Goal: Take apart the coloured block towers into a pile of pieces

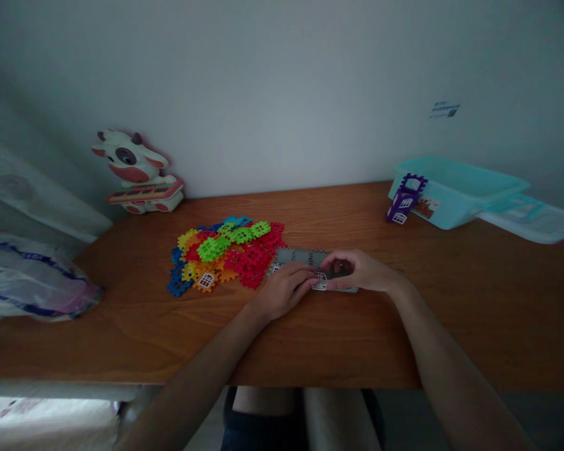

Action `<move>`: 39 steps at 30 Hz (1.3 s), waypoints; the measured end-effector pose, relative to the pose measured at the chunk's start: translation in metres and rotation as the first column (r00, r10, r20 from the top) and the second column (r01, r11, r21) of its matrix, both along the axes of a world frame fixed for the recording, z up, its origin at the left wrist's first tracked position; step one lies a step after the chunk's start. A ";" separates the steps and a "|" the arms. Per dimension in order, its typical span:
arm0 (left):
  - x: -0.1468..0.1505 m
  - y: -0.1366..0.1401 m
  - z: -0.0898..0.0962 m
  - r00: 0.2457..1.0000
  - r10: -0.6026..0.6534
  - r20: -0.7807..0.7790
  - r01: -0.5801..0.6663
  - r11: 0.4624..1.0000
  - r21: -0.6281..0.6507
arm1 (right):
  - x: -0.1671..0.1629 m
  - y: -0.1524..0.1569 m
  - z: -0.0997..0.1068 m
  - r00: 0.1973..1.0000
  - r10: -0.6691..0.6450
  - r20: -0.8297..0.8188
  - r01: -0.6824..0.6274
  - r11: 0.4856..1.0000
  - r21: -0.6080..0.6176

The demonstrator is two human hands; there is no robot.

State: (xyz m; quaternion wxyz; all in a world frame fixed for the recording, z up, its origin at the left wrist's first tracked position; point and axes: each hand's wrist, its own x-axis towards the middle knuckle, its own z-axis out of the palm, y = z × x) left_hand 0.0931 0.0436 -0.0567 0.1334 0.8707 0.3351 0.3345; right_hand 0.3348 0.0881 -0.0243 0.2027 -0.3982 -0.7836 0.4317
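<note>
A flat grey panel of joined square tiles (301, 255) lies on the wooden table (451, 300). My left hand (284, 289) rests on its near left part, fingers bent over it. My right hand (361, 270) presses on its right part, and its fingertips meet the left hand's at a small white window piece (320, 280). Just left of the panel lies a heap of coloured interlocking tiles (225, 254), red, green, orange, yellow and blue, with another white window piece (205, 280) in it.
A cow-shaped toy (138, 172) stands against the wall at the back left. At the back right a small purple tile house (404, 199) leans by a turquoise plastic box (455, 191) with its lid (533, 219) beside it. Plastic bags (28, 282) lie at the left edge.
</note>
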 end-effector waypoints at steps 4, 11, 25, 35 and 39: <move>-0.003 0.002 -0.001 0.996 0.072 -0.042 -0.070 0.995 0.067 | -0.001 -0.001 0.002 0.999 0.014 0.029 -0.014 1.000 0.022; -0.032 0.009 -0.001 0.964 0.166 -0.206 -0.152 0.985 0.081 | 0.001 0.006 -0.011 0.988 -0.104 0.117 0.056 0.935 0.350; -0.029 0.011 -0.003 0.910 0.260 -0.322 -0.267 0.963 0.023 | -0.010 0.009 -0.029 0.920 -0.292 0.259 0.114 0.836 0.537; -0.032 0.016 -0.009 0.941 0.242 -0.237 -0.245 0.969 0.020 | -0.012 0.006 -0.026 0.962 -0.233 0.144 0.117 0.825 0.553; -0.031 0.014 -0.007 0.938 0.228 -0.262 -0.227 0.973 0.033 | -0.012 0.007 -0.026 0.936 -0.265 0.232 0.101 0.832 0.546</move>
